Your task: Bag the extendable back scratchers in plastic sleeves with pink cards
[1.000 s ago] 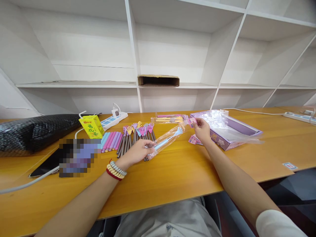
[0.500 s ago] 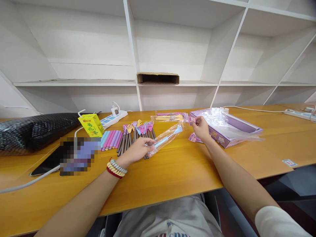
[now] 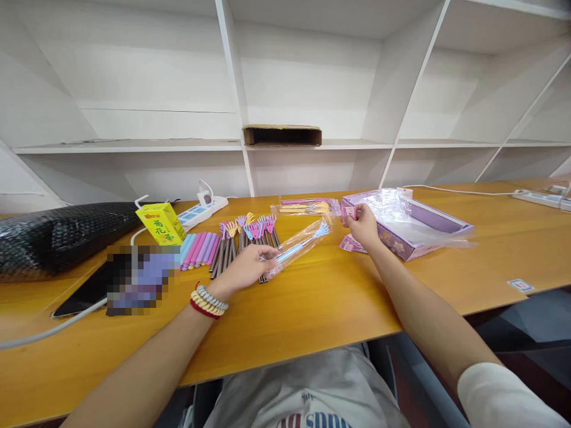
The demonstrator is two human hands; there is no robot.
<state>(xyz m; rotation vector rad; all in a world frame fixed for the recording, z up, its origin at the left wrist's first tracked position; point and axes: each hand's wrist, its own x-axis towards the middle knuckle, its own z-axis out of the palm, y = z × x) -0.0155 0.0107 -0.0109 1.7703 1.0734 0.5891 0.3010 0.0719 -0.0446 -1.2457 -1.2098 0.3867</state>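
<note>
My left hand [image 3: 252, 261] is closed on the lower end of a blue back scratcher [image 3: 295, 248] in a clear plastic sleeve, its claw end pointing up and right. Between the thumb and fingers of my right hand [image 3: 363, 224] is a small pink printed card [image 3: 348, 214]. More pink cards [image 3: 351, 243] lie on the table just below that hand. Behind my left hand several back scratcher rods [image 3: 228, 249] with coloured claw heads lie side by side. Left of them is a row of pastel handles [image 3: 200, 249]. Wrapped back scratchers [image 3: 306, 207] in pink and yellow lie farther back.
A purple box [image 3: 408, 241] with clear plastic sleeves [image 3: 388, 208] stands at the right. On the left are a yellow drink carton [image 3: 161, 224], a power strip [image 3: 203, 213], a dark tablet [image 3: 84, 288] and a black bubble-wrapped bundle [image 3: 66, 241]. A cardboard box [image 3: 282, 135] sits on the shelf.
The view has shifted slightly. Both hands keep nearly the same places and hold the same things; the pink card is turned a little in my right hand.
</note>
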